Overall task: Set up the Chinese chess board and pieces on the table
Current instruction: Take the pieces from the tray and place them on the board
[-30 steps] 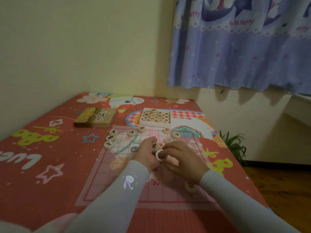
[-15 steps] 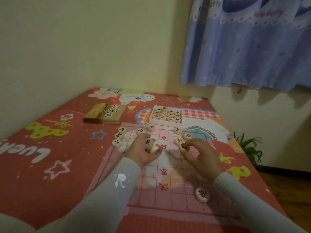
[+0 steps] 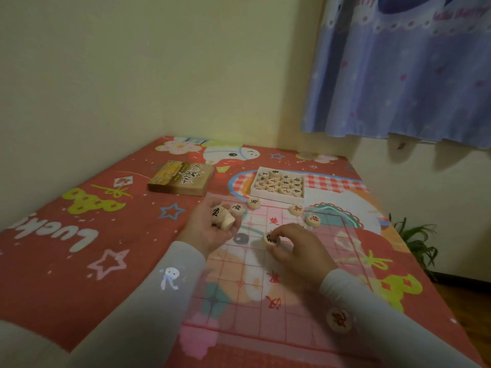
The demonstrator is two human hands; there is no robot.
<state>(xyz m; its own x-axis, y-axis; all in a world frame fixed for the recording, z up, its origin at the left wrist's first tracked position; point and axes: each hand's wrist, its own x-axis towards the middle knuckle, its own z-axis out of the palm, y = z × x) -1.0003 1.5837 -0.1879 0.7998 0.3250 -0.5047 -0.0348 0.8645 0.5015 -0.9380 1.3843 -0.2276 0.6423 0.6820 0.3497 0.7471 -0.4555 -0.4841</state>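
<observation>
Seen from above, a person in pale grey sleeves sets out Chinese chess on a red cartoon-print tablecloth [image 3: 79, 248]. Left hand [image 3: 210, 229], at 9 o'clock from the board's centre, is curled round a small stack of wooden pieces [image 3: 222, 217], the top one showing a black character. Right hand [image 3: 297, 251], at about 1 o'clock from the centre of the transparent plastic board [image 3: 265, 301], pinches a single black-marked piece [image 3: 270, 239] between thumb and fingertips, just over the grid; whether it touches the sheet cannot be told. Along the board's far edge, at 12 o'clock, lie four loose discs: two with black characters [image 3: 253, 202] and two with red [image 3: 296, 209]. Another red piece [image 3: 338, 320] lies at 4 o'clock beside the right sleeve. Beyond the board, a white tray [image 3: 277, 183] holds rows of remaining pieces; at 10 o'clock from it lies the brown box lid [image 3: 180, 177]. A blue curtain [image 3: 403, 75] hangs at 1 o'clock, a green plant [image 3: 417, 240] below it.
</observation>
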